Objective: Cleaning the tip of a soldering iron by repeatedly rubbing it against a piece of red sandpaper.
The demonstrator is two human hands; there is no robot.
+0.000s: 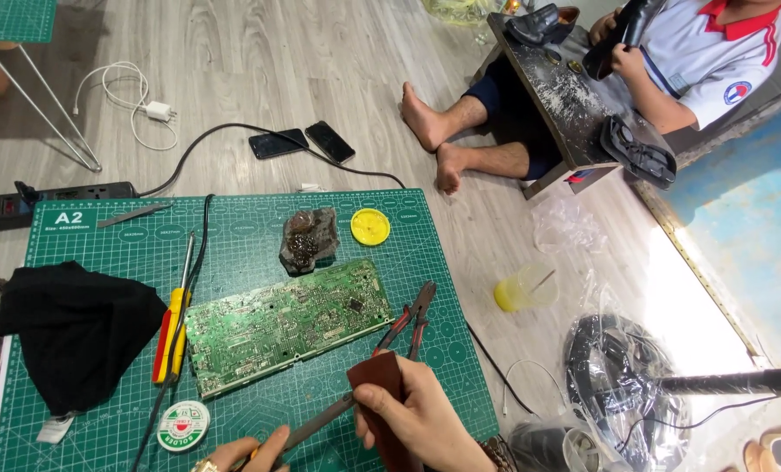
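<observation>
My right hand [430, 419] grips a flat dark red-brown object [377, 376] at the near edge of the green cutting mat [233, 218]. Fingers of my left hand [246, 454] show at the bottom edge, pinching a thin dark rod-like tool [316, 421] that runs up to the brown object. Just beyond my right hand lie red-handled pliers [408, 323]. A green circuit board [285, 325] rests flat in the middle of the mat, left of the pliers.
On the mat: a black cloth [80, 332], red-yellow screwdriver [172, 332], solder spool [182, 426], tweezers [132, 213], crumpled bag [309, 238], yellow lid [370, 226]. On the floor: a yellow cup [521, 290], two phones [303, 142], power strip [54, 197]. Another person [670, 61] sits far right.
</observation>
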